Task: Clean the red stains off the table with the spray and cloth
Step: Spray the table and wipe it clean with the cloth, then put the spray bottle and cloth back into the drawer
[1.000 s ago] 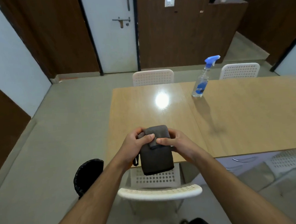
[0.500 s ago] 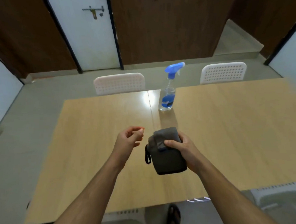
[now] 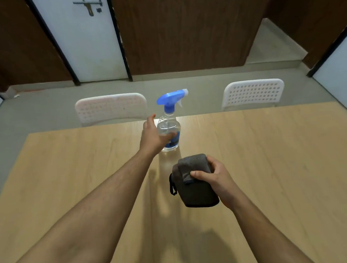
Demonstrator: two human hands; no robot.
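A: Spray bottle (image 3: 169, 129) — note its look.
B: Clear plastic body, blue trigger head with a white nozzle tip pointing right. Stands upright on the wooden table (image 3: 272, 166), toward the far edge, about mid-width. A blue label on the lower body; the clear wall shows a see-through interior, liquid level hard to read.
A: Left hand (image 3: 153, 135)?
B: At the bottle's left side, touching it. Thumb up and apart, fingers curling round the near side of the body; grip looks partly closed, can't tell whether it is firm.
A: Cloth?
B: Dark grey cloth (image 3: 194, 181), folded into a thick pad, a small black loop hanging at its left edge. Held in the right hand (image 3: 214, 178), thumb pressed on top, fingers wrapped round the far and right sides. It sits just nearer than the bottle, slightly right of it; whether its lower edge rests on the tabletop I can't tell.
A: Stains?
B: No red marks that I can make out on the visible tabletop.
A: Surroundings?
B: Two white perforated chairs at the far side, left chair (image 3: 111, 108) and right chair (image 3: 252, 94). White door (image 3: 86, 45) with a latch beyond, dark wood panelling beside it.
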